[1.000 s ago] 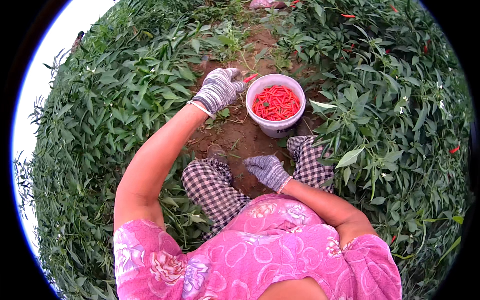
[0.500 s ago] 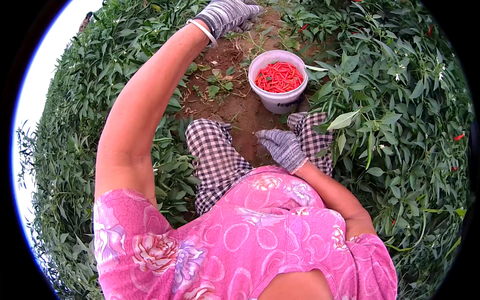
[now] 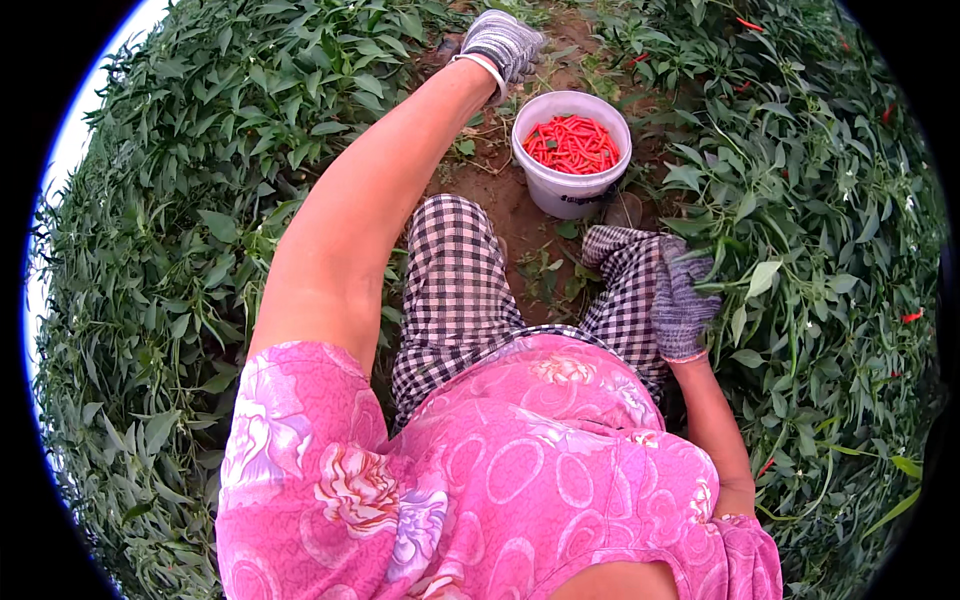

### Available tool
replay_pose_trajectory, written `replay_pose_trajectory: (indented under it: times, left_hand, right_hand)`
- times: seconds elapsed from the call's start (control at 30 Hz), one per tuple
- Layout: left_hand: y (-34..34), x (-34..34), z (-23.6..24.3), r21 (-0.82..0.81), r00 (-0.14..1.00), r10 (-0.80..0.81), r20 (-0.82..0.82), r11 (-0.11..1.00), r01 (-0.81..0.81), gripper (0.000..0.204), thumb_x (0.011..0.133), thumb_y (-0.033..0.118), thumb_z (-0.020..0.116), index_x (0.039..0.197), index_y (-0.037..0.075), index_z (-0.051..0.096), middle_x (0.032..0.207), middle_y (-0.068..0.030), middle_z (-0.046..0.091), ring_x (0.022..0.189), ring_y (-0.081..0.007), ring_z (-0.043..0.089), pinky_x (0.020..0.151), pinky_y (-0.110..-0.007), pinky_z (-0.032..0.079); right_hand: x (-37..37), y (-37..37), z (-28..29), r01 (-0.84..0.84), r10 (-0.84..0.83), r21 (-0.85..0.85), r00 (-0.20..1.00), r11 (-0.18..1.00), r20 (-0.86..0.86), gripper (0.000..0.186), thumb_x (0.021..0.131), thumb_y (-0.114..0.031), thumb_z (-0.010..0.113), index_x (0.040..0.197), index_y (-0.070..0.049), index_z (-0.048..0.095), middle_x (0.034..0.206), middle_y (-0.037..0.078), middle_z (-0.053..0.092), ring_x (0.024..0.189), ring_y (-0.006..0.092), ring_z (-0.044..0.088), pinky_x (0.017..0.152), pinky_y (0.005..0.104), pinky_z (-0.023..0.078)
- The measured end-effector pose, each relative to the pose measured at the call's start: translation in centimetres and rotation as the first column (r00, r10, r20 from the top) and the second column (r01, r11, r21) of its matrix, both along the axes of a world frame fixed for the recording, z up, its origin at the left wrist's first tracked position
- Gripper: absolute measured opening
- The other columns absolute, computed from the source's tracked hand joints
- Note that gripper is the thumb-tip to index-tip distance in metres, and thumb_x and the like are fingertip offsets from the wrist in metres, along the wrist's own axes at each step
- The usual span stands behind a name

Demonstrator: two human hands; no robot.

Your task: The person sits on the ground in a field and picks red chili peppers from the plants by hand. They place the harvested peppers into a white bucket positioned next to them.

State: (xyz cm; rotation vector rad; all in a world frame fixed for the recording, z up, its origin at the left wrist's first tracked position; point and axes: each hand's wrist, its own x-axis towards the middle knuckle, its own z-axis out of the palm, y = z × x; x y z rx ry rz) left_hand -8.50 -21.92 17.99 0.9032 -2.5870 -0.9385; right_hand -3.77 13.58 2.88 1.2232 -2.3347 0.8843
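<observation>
My left hand (image 3: 503,48), in a striped grey knit glove, is stretched out to the top of the view, beyond the bucket, with its fingers curled; what they hold is hidden. A white plastic bucket (image 3: 543,186) holding several red chili peppers (image 3: 571,140) stands on the soil between the plant rows. My right hand (image 3: 682,298), in a darker grey glove, is beside my right knee, against the leaves, with fingers bent together; I cannot make out what is in them. My checked trouser legs (image 3: 450,260) are bent below the bucket.
Dense chili plants (image 3: 800,180) with green pods, white flowers and scattered red peppers line the right side. More leafy plants (image 3: 180,230) line the left. A narrow strip of brown soil (image 3: 490,160) with small weeds runs between them.
My left hand has moved forward, past the bucket, and the red pepper seen by it earlier is out of sight. My right hand has shifted rightward to the leaves beside my knee.
</observation>
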Motion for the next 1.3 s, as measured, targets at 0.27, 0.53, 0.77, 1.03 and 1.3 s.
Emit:
replay_pose_trajectory:
  times: [0.27, 0.53, 0.77, 1.03, 1.3]
  left_hand:
    - [-11.8, 4.2, -20.8, 0.12, 0.797, 0.387, 0.463, 0.864, -0.489, 0.059, 0.071, 0.044, 0.065, 0.108, -0.002, 0.058, 0.112, -0.0175, 0.058, 0.103, -0.0282, 0.056, 0.087, -0.035, 0.043]
    - [-17.7, -4.3, -35.8, 0.71, 0.897, 0.409, 0.169, 0.58, -0.399, 0.041, 0.069, 0.032, 0.074, 0.093, 0.0, 0.063, 0.082, -0.0116, 0.064, 0.073, -0.0235, 0.062, 0.057, -0.04, 0.049]
    - [-22.5, -11.0, -31.8, -0.136, 0.916, 0.089, 0.392, 0.99, -0.038, 0.026, 0.066, 0.02, 0.061, 0.081, 0.0, 0.066, 0.081, -0.0244, 0.062, 0.08, -0.0355, 0.062, 0.071, -0.04, 0.05]
    - [-30.2, -8.0, -31.2, -0.156, 0.787, 0.147, 0.6, 0.986, -0.065, 0.039, 0.083, 0.034, 0.049, 0.094, -0.001, 0.063, 0.089, -0.0224, 0.063, 0.086, -0.0349, 0.06, 0.077, -0.042, 0.046]
    - [-15.3, -0.9, -24.6, -0.157, 0.923, 0.275, 0.27, 0.958, -0.239, 0.043, 0.077, 0.033, 0.058, 0.106, 0.002, 0.056, 0.094, -0.0236, 0.06, 0.09, -0.0395, 0.057, 0.08, -0.043, 0.045]
  right_hand:
    - [0.6, -3.1, -4.9, 0.062, -0.104, 0.533, 0.993, 0.844, 0.049, 0.041, 0.083, -0.015, 0.043, 0.122, -0.002, 0.045, 0.121, 0.015, 0.05, 0.114, 0.0282, 0.045, 0.099, 0.038, 0.033]
    - [-5.3, -12.9, -11.6, 0.061, -0.195, 0.593, 0.967, 0.803, 0.166, 0.04, 0.084, -0.016, 0.042, 0.122, -0.003, 0.046, 0.123, 0.015, 0.048, 0.115, 0.0279, 0.045, 0.099, 0.0386, 0.033]
    - [-15.2, -24.5, -20.0, 0.097, -0.266, 0.625, 0.947, 0.775, 0.183, 0.039, 0.085, -0.016, 0.041, 0.122, -0.004, 0.046, 0.124, 0.014, 0.047, 0.116, 0.0277, 0.044, 0.1, 0.0391, 0.032]
    - [-16.7, -24.6, -19.6, 0.083, -0.248, 0.556, 0.941, 0.827, 0.228, 0.039, 0.085, -0.017, 0.04, 0.122, -0.005, 0.047, 0.126, 0.013, 0.046, 0.117, 0.0274, 0.043, 0.1, 0.0397, 0.032]
    - [-1.2, -7.8, -5.4, 0.16, -0.272, 0.46, 0.944, 0.873, 0.188, 0.038, 0.086, -0.017, 0.039, 0.121, -0.006, 0.047, 0.127, 0.013, 0.045, 0.118, 0.0272, 0.042, 0.1, 0.0403, 0.031]
